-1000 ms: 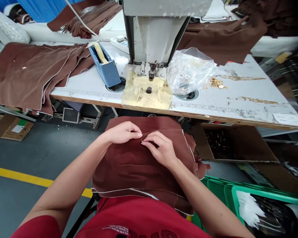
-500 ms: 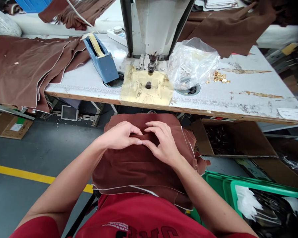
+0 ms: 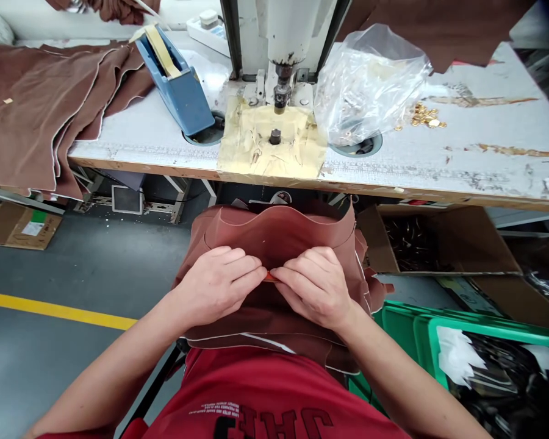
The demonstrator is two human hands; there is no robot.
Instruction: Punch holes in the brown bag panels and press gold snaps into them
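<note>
On my lap lies a stack of brown leather pieces (image 3: 265, 326) with pale cut edges. The top leather piece (image 3: 279, 228) is lifted, its far edge bowed upward in a wave. My left hand (image 3: 222, 281) grips it with curled fingers near the middle. Close beside, my right hand (image 3: 315, 285) pinches the same piece, the two sets of fingertips nearly touching. Between them shows a small orange-red strip (image 3: 269, 277), too small to make out. My thumbs are hidden beneath the fingers.
Ahead on the worktable (image 3: 165, 160) stands a press machine (image 3: 281, 85). A blue tape dispenser (image 3: 178, 91), a clear plastic bag (image 3: 370, 85) and gold metal pieces (image 3: 426, 116) lie around it. Leather sheets (image 3: 32, 110) hang over the left. A carton (image 3: 462, 244) and green crate (image 3: 432, 341) are at right.
Both hands have curled over from a loose pinch into a closed grip. The top leather piece has risen at its far edge, and the orange-red strip now shows. The view has tilted downward.
</note>
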